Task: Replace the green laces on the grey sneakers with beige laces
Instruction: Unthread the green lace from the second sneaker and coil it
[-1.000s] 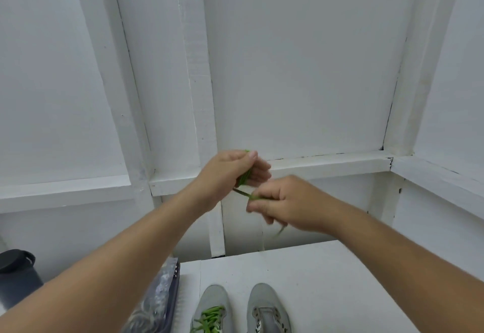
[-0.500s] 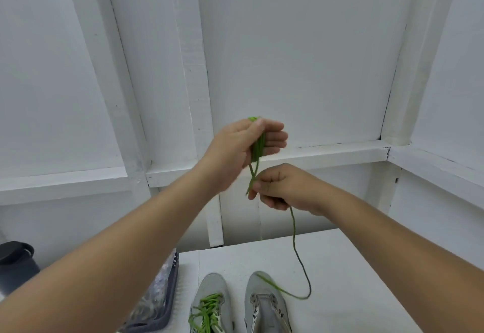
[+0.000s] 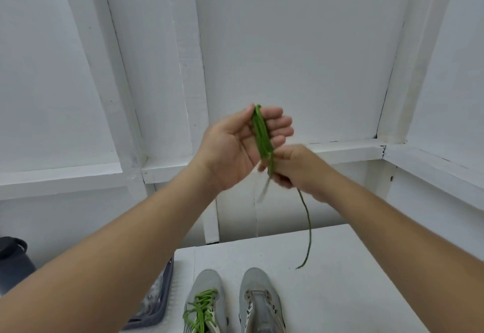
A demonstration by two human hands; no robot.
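Head view: two sneakers (image 3: 235, 304), one green lace (image 3: 262, 133).

Matt woven green lace (image 3: 262, 133); grey mesh-cloth sneakers (image 3: 259, 304); matt white table (image 3: 340, 267).

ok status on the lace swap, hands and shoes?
Left hand holds bundled green lace; right hand pinches its lower end, tail dangling. Right sneaker unlaced, left sneaker still green-laced. No beige laces visible.

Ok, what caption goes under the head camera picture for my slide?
Left hand and right hand wind a green lace above two grey sneakers.
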